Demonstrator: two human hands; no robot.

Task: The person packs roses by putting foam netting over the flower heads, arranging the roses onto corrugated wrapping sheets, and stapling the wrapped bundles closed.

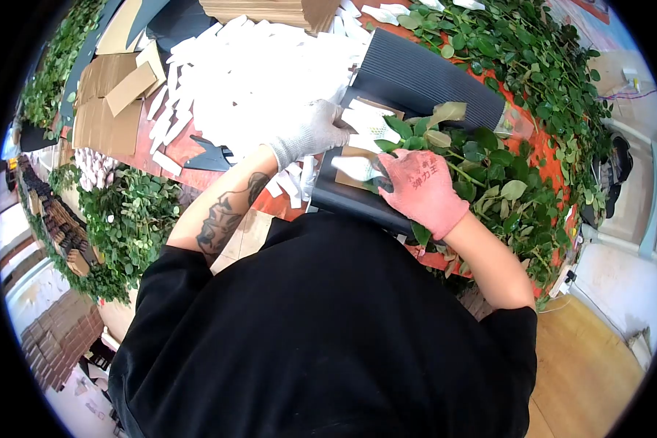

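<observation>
In the head view, at frame centre, I'm seeing the gray-gloved left hand [312,131] resting beside a netted white sleeve [376,125]; just below right, the pink-gloved right hand [425,188] is sitting curled against the lower white sleeve [356,168]. I'm not able to tell whether either is pinching. Leafy stems [515,190] are crowding rightward; snagging could be dragging sleeves askew, hard squeezing crushing them.
</observation>
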